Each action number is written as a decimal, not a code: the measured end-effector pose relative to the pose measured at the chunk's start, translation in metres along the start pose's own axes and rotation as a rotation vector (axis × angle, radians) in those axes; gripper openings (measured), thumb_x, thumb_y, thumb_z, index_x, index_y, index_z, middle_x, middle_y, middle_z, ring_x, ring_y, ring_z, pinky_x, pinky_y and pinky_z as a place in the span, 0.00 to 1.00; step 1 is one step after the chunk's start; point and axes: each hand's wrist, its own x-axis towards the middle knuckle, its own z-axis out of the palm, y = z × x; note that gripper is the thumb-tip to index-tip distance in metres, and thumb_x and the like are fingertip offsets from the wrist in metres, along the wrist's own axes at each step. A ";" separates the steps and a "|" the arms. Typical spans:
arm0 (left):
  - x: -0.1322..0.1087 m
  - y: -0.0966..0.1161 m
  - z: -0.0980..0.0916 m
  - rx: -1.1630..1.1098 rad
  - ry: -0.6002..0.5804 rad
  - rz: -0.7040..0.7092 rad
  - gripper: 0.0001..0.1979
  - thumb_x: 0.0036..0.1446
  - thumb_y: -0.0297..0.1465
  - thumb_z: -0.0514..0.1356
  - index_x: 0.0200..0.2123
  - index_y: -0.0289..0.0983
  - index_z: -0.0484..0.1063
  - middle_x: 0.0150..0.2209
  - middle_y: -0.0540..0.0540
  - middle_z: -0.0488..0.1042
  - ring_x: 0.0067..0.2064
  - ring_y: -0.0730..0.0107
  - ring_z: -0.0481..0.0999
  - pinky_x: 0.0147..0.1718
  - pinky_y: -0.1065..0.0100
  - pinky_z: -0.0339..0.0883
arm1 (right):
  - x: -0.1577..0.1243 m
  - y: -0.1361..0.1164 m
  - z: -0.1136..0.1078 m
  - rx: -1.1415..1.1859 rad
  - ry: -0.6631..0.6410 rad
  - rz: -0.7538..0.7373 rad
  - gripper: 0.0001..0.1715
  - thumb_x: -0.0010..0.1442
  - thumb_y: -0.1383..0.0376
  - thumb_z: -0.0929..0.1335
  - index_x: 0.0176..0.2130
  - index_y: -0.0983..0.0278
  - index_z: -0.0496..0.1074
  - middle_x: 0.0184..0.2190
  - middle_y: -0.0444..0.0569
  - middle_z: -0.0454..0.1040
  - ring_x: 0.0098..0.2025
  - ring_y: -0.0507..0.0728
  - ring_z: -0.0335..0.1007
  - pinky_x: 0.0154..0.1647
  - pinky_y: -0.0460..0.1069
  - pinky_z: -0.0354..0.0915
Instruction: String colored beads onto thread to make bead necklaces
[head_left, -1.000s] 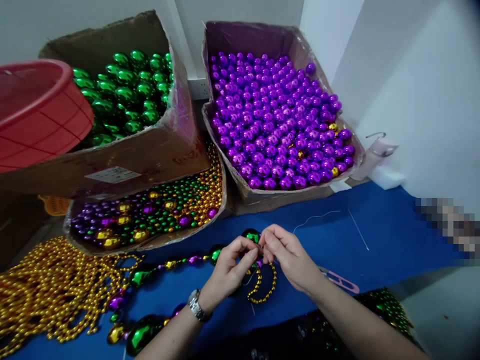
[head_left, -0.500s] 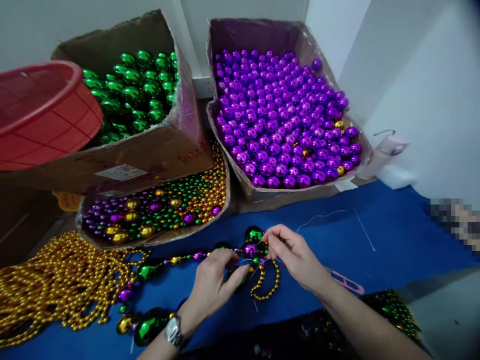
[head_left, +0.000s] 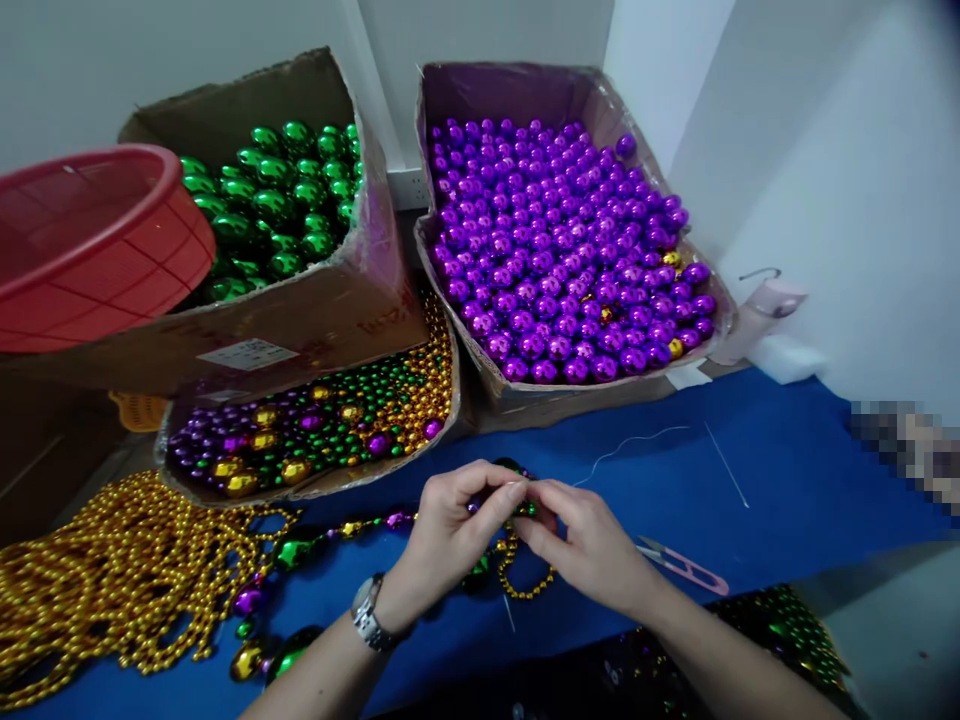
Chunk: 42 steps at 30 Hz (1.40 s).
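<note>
A bead necklace of green, purple and gold beads lies across the blue tabletop. My left hand, with a wristwatch, and my right hand meet over the strand's end, fingertips pinched together on its beads near a large green bead. A short loop of small gold beads hangs below my fingers. A thin white thread trails away to the right.
A box of purple balls stands at the back. A box of green balls sits on a tray of mixed beads. A red basket is at left, gold bead strands below it, pink snips at right.
My left hand came back up from the table to meet my right hand, and both now pinch the strand's end. The camera tilted slightly down.
</note>
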 end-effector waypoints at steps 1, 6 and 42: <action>0.001 -0.001 0.001 0.009 -0.004 0.026 0.07 0.55 0.31 0.60 0.31 0.35 0.77 0.30 0.46 0.77 0.32 0.67 0.74 0.33 0.70 0.66 | 0.001 -0.001 0.000 0.017 -0.008 -0.022 0.06 0.62 0.65 0.64 0.33 0.60 0.70 0.25 0.41 0.66 0.28 0.51 0.63 0.29 0.46 0.56; 0.001 -0.020 0.006 -0.011 -0.070 0.061 0.10 0.58 0.31 0.56 0.41 0.37 0.74 0.39 0.44 0.76 0.40 0.64 0.74 0.40 0.67 0.67 | 0.003 -0.003 -0.011 0.147 0.046 0.068 0.12 0.65 0.62 0.61 0.31 0.61 0.69 0.24 0.41 0.65 0.26 0.50 0.62 0.28 0.45 0.56; 0.025 -0.069 0.015 -0.223 -0.213 -0.015 0.09 0.53 0.26 0.62 0.40 0.39 0.75 0.40 0.45 0.75 0.41 0.66 0.75 0.40 0.69 0.68 | -0.124 0.120 -0.110 -0.339 -0.077 0.417 0.17 0.56 0.55 0.68 0.44 0.58 0.72 0.38 0.50 0.71 0.37 0.59 0.66 0.38 0.54 0.63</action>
